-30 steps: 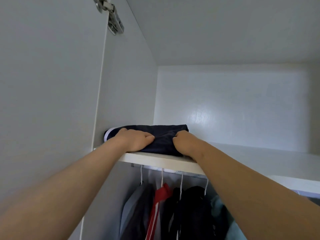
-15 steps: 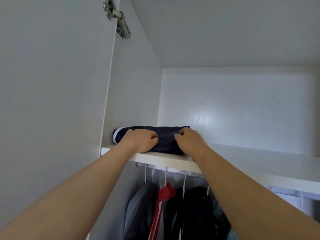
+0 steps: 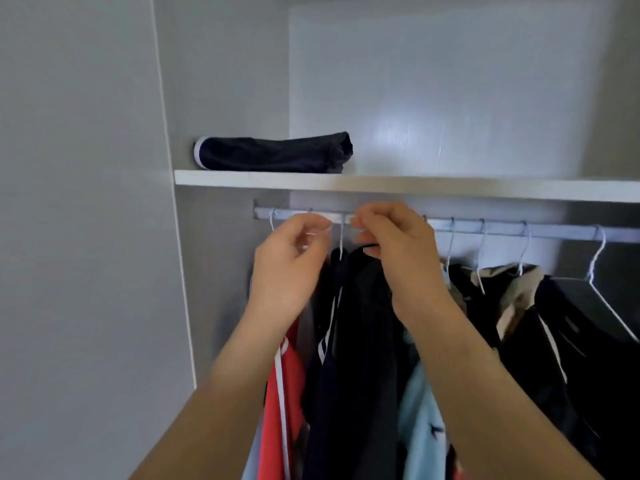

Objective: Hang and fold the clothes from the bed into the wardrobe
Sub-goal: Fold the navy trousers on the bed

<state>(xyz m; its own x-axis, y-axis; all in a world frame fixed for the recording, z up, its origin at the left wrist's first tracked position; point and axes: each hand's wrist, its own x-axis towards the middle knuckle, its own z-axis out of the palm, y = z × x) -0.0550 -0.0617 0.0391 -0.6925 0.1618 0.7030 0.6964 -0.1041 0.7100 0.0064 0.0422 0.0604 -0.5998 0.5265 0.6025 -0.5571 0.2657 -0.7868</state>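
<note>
Folded navy garment (image 3: 273,155) parked on shelf (image 3: 433,188); left hand (image 3: 289,271), right hand (image 3: 398,252) up at rail (image 3: 540,231), fingers curled, maybe pinching hanger hooks (image 3: 341,237), too blurry.

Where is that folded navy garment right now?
In the head view, the folded navy garment with a white edge lies at the left end of the white wardrobe shelf, above the metal hanging rail.

Looking from head height straight into the open wardrobe (image 3: 225,98), standing very near. Facing forward and level, taking in the shelf (image 3: 450,190) edge-on above and the hanging rail (image 3: 536,232) just beneath. Catching both forearms (image 3: 242,375) reaching in from below.
</note>
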